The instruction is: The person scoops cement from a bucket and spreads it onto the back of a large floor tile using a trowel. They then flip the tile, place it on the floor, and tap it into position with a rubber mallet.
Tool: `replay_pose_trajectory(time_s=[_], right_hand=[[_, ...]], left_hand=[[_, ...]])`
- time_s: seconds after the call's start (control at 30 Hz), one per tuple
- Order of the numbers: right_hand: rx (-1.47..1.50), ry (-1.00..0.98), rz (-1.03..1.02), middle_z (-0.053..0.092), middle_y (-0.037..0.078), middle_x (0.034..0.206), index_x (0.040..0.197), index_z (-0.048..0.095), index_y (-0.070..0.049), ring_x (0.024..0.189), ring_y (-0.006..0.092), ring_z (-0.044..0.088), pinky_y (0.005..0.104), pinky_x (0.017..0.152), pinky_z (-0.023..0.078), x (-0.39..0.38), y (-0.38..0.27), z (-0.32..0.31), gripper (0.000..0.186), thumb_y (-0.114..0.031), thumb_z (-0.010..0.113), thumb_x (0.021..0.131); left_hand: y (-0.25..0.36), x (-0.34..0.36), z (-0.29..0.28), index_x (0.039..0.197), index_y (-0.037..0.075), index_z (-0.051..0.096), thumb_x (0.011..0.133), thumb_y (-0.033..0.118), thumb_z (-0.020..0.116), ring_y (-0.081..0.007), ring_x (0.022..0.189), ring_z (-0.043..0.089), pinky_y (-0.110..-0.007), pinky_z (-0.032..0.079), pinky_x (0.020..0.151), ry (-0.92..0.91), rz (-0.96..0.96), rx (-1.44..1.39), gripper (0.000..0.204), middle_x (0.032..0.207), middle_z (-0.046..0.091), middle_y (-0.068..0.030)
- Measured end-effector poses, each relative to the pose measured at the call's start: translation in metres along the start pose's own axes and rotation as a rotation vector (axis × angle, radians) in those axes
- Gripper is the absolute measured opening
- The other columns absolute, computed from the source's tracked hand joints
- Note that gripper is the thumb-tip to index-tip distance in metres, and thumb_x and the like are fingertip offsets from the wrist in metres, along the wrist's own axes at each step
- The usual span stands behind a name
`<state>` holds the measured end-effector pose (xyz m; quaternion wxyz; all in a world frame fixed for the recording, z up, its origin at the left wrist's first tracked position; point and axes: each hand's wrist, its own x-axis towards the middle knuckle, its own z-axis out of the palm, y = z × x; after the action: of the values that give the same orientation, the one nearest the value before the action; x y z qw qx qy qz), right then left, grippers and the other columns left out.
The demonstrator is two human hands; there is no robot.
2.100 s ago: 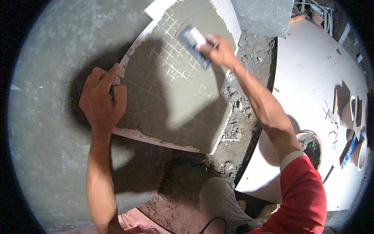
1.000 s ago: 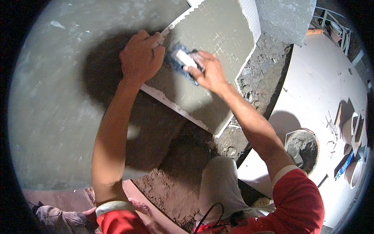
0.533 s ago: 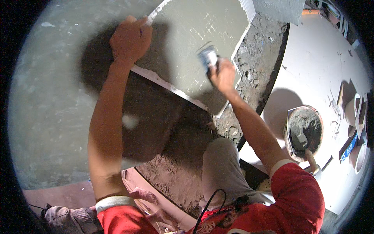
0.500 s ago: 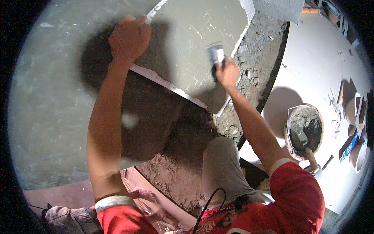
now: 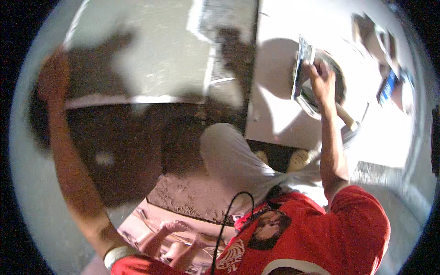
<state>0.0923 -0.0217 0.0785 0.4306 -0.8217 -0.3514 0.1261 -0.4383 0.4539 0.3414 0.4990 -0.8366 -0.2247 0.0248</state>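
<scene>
Right hand [image 5: 321, 78] grips trowel [image 5: 300, 68] at bucket [image 5: 343, 82]; left hand [image 5: 54, 78], well left of bucket, closure indeterminable; apparently loading, next needing level blade

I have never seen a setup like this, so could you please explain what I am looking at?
There is no machine here: these are a person's two bare hands. The view comes from a wide fisheye camera on the person's head, looking down, so straight edges bend near the rim.

The left hand is at the left edge of a panel coated in smooth grey material; it is too blurred to tell whether it grips. The right hand holds a flat trowel by a round bucket on a white board. A blue item lies farther right, too blurred to identify.
</scene>
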Motion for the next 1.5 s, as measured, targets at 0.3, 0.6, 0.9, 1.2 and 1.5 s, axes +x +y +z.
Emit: replay_pose_trajectory(time_s=[0.3,0.6,0.9,1.2,1.5], right_hand=[[-0.221,-0.265,0.1,0.074,0.014,0.093,0.112,0.072,0.0,0.082,0.025,0.068,0.04,0.074,0.054,0.036,0.055,-0.121,0.036,-0.031,0.063,0.095],[-0.86,-0.599,-0.26,0.065,0.019,0.126,0.128,0.064,-0.007,0.118,0.0382,0.063,0.048,0.1,0.054,0.066,0.048,-0.054,0.046,-0.023,0.075,0.087],[-0.471,-0.522,-0.337,0.069,0.022,0.116,0.12,0.071,-0.001,0.107,0.0379,0.068,0.0465,0.095,0.054,0.075,-0.052,-0.057,0.034,-0.026,0.067,0.097],[-0.303,-0.701,-0.538,0.073,0.018,0.11,0.114,0.074,-0.007,0.101,0.0392,0.069,0.048,0.088,0.054,0.075,-0.207,-0.001,0.027,-0.027,0.064,0.1],[0.204,-0.539,-0.267,0.071,0.007,0.084,0.102,0.071,0.002,0.068,0.0148,0.065,0.0331,0.059,0.053,0.143,-0.368,0.018,0.049,-0.047,0.061,0.1]], left_hand=[[-0.023,-0.017,0.016,0.123,0.014,0.065,0.102,0.03,0.051,-0.0356,0.101,0.067,-0.049,0.054,0.087,-0.033,-0.205,-0.055,0.03,0.114,0.069,-0.0128],[0.037,0.003,-0.031,0.103,0.013,0.073,0.096,0.028,0.056,-0.0366,0.093,0.066,-0.052,0.053,0.08,-0.062,-0.752,-0.32,0.024,0.099,0.067,-0.0138],[0.083,0.045,-0.103,0.105,0.006,0.071,0.095,0.02,0.056,-0.0403,0.095,0.064,-0.052,0.052,0.085,0.046,-0.855,-0.514,0.023,0.098,0.066,-0.0193],[0.107,0.075,-0.19,0.108,0.002,0.063,0.096,0.018,0.058,-0.0438,0.105,0.062,-0.054,0.051,0.09,-0.11,-1.083,-0.817,0.021,0.112,0.061,-0.0206],[0.152,0.106,-0.285,0.104,0.007,0.061,0.093,0.008,0.063,-0.0403,0.1,0.057,-0.051,0.046,0.085,-0.07,-1.187,-1.082,0.011,0.105,0.058,-0.0178]])
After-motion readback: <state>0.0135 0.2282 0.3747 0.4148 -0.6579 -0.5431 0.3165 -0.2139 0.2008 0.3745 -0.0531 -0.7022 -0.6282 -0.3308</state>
